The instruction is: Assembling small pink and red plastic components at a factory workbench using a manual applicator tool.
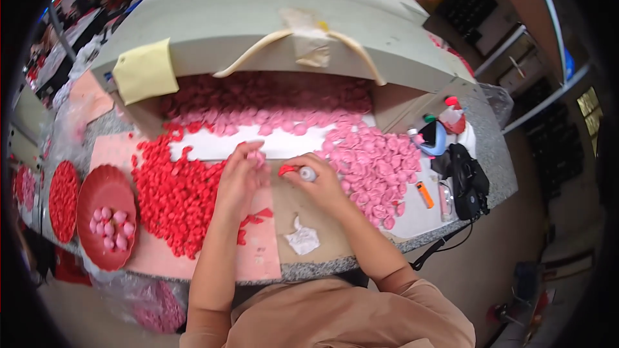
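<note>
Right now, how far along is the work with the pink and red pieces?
Done so far: only a few pink pieces lie in the red dish. In hand: the left hand pinches a pink piece, while the right hand holds a small bottle with a red piece at its tip. Left: most of it, judging by the large red pile and pink pile.
</note>
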Tool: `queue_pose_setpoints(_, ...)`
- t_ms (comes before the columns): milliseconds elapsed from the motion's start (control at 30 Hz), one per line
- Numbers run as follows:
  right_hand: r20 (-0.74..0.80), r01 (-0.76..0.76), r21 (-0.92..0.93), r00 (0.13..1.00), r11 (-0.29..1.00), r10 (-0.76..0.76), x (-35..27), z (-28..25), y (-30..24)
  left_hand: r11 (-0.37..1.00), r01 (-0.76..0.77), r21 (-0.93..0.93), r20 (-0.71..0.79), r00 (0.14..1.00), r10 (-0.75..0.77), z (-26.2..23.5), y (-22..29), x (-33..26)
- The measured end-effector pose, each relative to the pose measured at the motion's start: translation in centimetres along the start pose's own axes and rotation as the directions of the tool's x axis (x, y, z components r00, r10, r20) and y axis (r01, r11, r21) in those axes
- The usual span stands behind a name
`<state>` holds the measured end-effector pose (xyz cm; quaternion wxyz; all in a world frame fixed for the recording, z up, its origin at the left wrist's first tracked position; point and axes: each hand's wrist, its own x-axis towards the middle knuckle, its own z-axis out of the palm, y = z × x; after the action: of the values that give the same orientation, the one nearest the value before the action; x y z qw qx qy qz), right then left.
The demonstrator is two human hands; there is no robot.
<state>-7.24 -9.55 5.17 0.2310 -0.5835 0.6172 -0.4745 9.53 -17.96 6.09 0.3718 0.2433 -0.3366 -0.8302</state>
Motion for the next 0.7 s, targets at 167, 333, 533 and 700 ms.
queue_pose_setpoints(167, -0.008, 0.039, 0.141, 0.999, 0.989, -0.039, -0.1, 0.1, 0.3, 0.938, 0.182, 0.294, 0.052, 0.977, -0.206, 0.3, -2.0, 0.1)
queue_pose_setpoints(333, -0.005, -0.142, 0.476, 0.986, 0.868, 0.165, -0.1, 0.1, -0.1, 0.97, 0.126, 0.209, 0.047, 0.989, -0.138, 0.9, -2.4, 0.6)
queue_pose_setpoints(533, 0.112, -0.253, 0.702, 0.963, 0.666, 0.247, -0.1, 1.4, 0.8, 0.998, 0.043, 0.035, 0.033, 0.999, -0.044, 1.8, -3.6, 0.5)
queue_pose_setpoints(700, 0.142, -0.297, 0.784, 0.941, 0.545, 0.308, 0.0, 1.1, 2.2, 0.994, 0.101, -0.034, 0.041, 0.994, -0.099, 2.2, -3.8, 0.5)
